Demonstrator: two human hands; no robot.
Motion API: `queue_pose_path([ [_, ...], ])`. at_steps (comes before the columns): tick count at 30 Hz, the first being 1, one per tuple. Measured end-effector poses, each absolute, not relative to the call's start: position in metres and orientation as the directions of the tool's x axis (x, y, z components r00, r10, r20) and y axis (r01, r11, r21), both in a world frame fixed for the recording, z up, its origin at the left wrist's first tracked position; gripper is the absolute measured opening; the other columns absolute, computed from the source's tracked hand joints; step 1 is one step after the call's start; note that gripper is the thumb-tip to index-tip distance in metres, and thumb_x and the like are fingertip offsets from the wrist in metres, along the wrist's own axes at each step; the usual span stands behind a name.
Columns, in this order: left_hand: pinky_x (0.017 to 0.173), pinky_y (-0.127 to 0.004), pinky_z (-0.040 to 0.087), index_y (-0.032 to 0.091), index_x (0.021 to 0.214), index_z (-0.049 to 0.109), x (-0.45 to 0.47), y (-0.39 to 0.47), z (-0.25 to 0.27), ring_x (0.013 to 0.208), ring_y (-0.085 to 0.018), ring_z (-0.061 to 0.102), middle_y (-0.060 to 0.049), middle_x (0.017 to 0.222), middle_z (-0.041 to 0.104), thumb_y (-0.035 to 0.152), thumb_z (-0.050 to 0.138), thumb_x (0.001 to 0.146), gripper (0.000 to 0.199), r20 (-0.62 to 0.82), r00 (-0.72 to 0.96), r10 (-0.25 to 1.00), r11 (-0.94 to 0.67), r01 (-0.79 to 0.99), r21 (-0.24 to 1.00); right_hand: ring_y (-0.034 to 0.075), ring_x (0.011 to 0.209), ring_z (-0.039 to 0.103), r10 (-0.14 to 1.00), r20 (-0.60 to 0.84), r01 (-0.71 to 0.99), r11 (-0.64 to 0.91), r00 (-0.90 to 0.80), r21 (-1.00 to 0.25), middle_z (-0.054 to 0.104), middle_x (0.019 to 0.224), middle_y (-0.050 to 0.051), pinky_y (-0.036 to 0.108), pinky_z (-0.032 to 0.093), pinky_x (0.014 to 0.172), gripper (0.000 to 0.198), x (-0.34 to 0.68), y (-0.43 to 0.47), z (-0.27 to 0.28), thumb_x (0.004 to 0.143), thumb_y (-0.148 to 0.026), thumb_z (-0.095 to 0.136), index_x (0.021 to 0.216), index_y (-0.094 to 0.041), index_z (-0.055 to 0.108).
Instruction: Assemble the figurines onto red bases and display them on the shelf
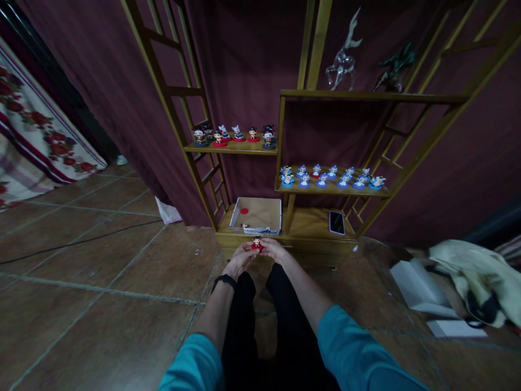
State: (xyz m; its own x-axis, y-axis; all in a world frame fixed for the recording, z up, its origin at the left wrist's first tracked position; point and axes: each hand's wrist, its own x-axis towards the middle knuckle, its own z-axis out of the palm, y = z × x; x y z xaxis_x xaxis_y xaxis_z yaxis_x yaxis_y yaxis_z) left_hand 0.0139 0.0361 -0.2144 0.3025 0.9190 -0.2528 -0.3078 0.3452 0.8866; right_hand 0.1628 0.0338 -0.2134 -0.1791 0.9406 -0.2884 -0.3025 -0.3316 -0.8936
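A small dark-haired figurine (256,241) on a red base is held upright between both hands, just in front of the shelf unit's bottom board. My left hand (241,257) grips it from the left and my right hand (274,249) from the right, fingers closed about the base. Right behind it stands a shallow white box (280,216). Inside that box lie a red disc (244,211) and another small figurine (244,225) near the front wall. Several figurines on dark or red bases, among them a red-based figurine (253,134), stand on the left middle shelf (260,149).
The lower right shelf (334,191) bears rows of blue and purple figurines (322,180). A phone (336,222) lies on the bottom board. Higher up stand a clear deer ornament (343,68) and a dark green ornament (395,68). White packaging (423,288) lies on the floor at right.
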Motion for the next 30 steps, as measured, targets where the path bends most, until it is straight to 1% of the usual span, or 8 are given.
queue_pose_path([
  [8, 0.059, -0.018, 0.046, 0.014, 0.09, 0.058, 0.013, 0.038, -0.215, 0.063, -0.009, 0.061, -0.003, 0.075, 0.066, 0.002, 0.073, 0.055, 0.04, -0.275, 0.301, 0.913, 0.376, -0.362, 0.853, 0.01, 0.062, 0.06, 0.945, -0.256, -0.323, -0.311, -0.201, -0.894, 0.066, 0.073, 0.002, 0.028, 0.048, 0.072, 0.02, 0.163, 0.033, -0.211, 0.069, -0.024, 0.065, 0.088, -0.017, 0.063],
  [12, 0.061, -0.018, 0.047, 0.014, 0.094, 0.059, 0.012, 0.036, -0.211, 0.066, -0.01, 0.062, -0.005, 0.078, 0.067, 0.005, 0.072, 0.059, 0.038, -0.29, 0.328, 0.899, 0.402, -0.354, 0.844, 0.011, 0.063, 0.061, 0.953, -0.229, -0.345, -0.287, -0.199, -0.894, 0.067, 0.074, 0.003, 0.03, 0.048, 0.074, 0.022, 0.162, 0.032, -0.208, 0.066, -0.025, 0.067, 0.086, -0.016, 0.064],
  [15, 0.061, -0.018, 0.047, 0.013, 0.093, 0.06, 0.012, 0.036, -0.208, 0.065, -0.01, 0.062, -0.006, 0.077, 0.067, 0.011, 0.071, 0.062, 0.033, -0.294, 0.337, 0.895, 0.408, -0.348, 0.844, 0.012, 0.063, 0.062, 0.958, -0.206, -0.359, -0.268, -0.201, -0.894, 0.067, 0.073, 0.004, 0.03, 0.048, 0.074, 0.023, 0.162, 0.031, -0.206, 0.065, -0.025, 0.067, 0.086, -0.015, 0.065],
  [20, 0.06, -0.019, 0.047, 0.013, 0.085, 0.062, 0.011, 0.036, -0.207, 0.063, -0.01, 0.062, -0.005, 0.07, 0.066, 0.019, 0.07, 0.065, 0.023, -0.306, 0.3, 0.904, 0.406, -0.374, 0.834, 0.013, 0.064, 0.063, 0.957, -0.177, -0.356, -0.252, -0.232, -0.9, 0.068, 0.075, 0.005, 0.031, 0.05, 0.074, 0.021, 0.161, 0.028, -0.201, 0.068, -0.023, 0.066, 0.087, -0.014, 0.065],
  [26, 0.056, -0.019, 0.046, 0.013, 0.082, 0.062, 0.01, 0.035, -0.206, 0.058, -0.01, 0.061, -0.004, 0.068, 0.066, 0.023, 0.07, 0.065, 0.021, -0.305, 0.274, 0.912, 0.395, -0.392, 0.831, 0.014, 0.067, 0.064, 0.951, -0.161, -0.345, -0.25, -0.265, -0.905, 0.068, 0.077, 0.005, 0.031, 0.05, 0.074, 0.02, 0.161, 0.026, -0.199, 0.07, -0.019, 0.063, 0.09, -0.014, 0.064],
  [30, 0.053, -0.018, 0.045, 0.013, 0.08, 0.062, 0.011, 0.034, -0.204, 0.055, -0.009, 0.06, -0.003, 0.065, 0.065, 0.023, 0.07, 0.065, 0.02, -0.31, 0.247, 0.918, 0.388, -0.395, 0.833, 0.014, 0.069, 0.065, 0.943, -0.142, -0.347, -0.246, -0.3, -0.905, 0.068, 0.078, 0.005, 0.028, 0.05, 0.073, 0.023, 0.161, 0.028, -0.204, 0.069, -0.018, 0.064, 0.091, -0.014, 0.063],
])
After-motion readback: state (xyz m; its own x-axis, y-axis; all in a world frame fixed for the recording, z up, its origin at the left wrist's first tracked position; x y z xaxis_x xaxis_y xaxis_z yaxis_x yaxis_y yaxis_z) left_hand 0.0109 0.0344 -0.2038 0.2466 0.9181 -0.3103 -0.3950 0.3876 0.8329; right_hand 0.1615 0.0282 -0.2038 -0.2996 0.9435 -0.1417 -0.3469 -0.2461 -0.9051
